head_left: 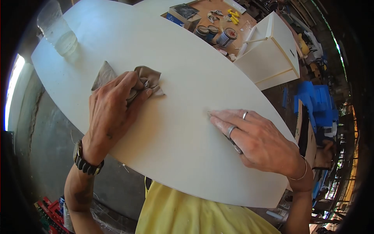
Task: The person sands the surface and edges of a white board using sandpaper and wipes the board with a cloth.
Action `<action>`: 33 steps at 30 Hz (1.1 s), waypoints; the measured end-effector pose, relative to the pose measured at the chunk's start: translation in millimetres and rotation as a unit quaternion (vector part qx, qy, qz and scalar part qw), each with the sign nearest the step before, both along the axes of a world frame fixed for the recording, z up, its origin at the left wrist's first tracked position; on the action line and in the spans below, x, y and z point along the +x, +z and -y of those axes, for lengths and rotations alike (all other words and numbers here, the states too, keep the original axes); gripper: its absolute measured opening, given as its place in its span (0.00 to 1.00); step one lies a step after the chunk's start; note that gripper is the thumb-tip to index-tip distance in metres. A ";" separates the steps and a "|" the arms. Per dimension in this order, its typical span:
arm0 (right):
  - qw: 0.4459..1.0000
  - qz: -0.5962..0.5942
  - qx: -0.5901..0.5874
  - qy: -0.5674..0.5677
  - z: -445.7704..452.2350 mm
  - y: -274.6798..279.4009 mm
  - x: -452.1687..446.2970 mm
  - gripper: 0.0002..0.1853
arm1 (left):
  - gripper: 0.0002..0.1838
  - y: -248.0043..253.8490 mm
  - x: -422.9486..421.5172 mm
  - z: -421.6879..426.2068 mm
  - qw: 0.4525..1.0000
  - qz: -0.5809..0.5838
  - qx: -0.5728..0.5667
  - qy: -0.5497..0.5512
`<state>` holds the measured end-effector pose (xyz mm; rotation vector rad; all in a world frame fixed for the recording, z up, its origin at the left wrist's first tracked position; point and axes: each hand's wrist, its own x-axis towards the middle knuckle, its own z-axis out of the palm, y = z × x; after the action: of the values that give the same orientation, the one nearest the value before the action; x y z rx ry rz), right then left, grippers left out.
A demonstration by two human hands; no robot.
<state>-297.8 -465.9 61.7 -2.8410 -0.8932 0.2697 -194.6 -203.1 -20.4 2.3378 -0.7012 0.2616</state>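
Observation:
A large white panel (183,156) with curved sides lies beneath both of my hands. Bunched in the closed fingers of my left hand (111,103) is a grey-brown cloth (150,76), which rests on the panel. My right hand (261,138) presses down on the surface farther right, its fingers close together over a thin, dark-edged piece (233,145). Most of that piece is hidden under the fingers, so its kind is unclear. At the panel's far left stands a clear plastic cup (65,41) with some pale liquid in the bottom.
Beyond the panel, a brown work surface (208,9) carries several cans (226,37) and yellow items (233,16). A white box-like cabinet (269,58) stands at the back right, near blue plastic pieces (317,103). Red objects (50,212) lie on the lower left.

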 end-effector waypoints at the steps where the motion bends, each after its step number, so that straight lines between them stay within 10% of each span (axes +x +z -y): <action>1: 1.000 0.005 -0.006 -0.003 -1.4 -0.6 -0.3 0.21 | 0.10 0.2 -0.6 0.1 1.000 0.003 -0.001 -0.002; 33: 0.996 -0.064 -0.047 0.035 8.6 8.6 5.5 0.35 | 0.12 -5.2 -2.6 -1.3 0.998 0.054 -0.026 -0.016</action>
<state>-292.3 -474.4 70.3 -2.8411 -0.9790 0.5075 -197.2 -201.9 -25.6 2.2739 -0.7731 0.3903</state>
